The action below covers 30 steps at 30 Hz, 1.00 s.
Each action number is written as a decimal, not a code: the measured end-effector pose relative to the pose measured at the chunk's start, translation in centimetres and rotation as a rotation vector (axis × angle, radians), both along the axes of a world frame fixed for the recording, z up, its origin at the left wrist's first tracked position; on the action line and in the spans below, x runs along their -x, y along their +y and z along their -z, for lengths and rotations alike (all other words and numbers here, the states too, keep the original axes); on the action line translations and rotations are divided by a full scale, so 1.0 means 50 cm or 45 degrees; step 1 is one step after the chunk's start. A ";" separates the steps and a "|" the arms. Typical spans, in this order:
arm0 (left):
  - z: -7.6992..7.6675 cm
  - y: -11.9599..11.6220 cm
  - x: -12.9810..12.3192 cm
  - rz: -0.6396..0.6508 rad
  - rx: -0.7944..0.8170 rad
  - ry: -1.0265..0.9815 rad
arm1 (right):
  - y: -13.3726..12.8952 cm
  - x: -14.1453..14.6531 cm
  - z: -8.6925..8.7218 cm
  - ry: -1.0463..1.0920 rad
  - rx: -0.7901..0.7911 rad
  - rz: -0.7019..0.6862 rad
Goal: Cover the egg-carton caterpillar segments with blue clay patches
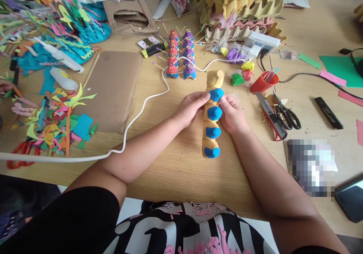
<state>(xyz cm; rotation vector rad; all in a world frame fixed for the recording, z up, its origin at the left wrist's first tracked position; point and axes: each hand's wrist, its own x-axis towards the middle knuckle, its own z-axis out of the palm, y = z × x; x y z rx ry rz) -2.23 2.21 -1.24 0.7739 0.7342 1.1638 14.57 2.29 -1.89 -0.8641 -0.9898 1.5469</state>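
Note:
A strip of egg carton (210,122), yellowish and bumpy, is held up lengthwise between my two hands. Several of its humps wear caps of blue clay (214,113); the far-end hump is bare. My left hand (190,109) pinches the strip's left side near the second hump, with its thumb on the blue cap. On the other side my right hand (231,112) grips it, the thumb pressing the same cap's edge. Beyond them stand a red-topped egg-carton strip (172,53) and a purple-topped egg-carton strip (188,53), both with painted faces, blue bases and pins sticking out.
A white cable (146,102) crosses the table at left, near my left forearm. Stacked egg trays (241,4) stand at the back. To the right are a red cup (264,81), a utility knife (270,114) and scissors (286,112). Cardboard (113,84) and paper scraps (53,127) lie left.

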 end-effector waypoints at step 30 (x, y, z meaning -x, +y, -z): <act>-0.013 -0.004 0.003 0.099 0.039 0.041 | -0.012 0.006 -0.023 0.014 0.008 0.012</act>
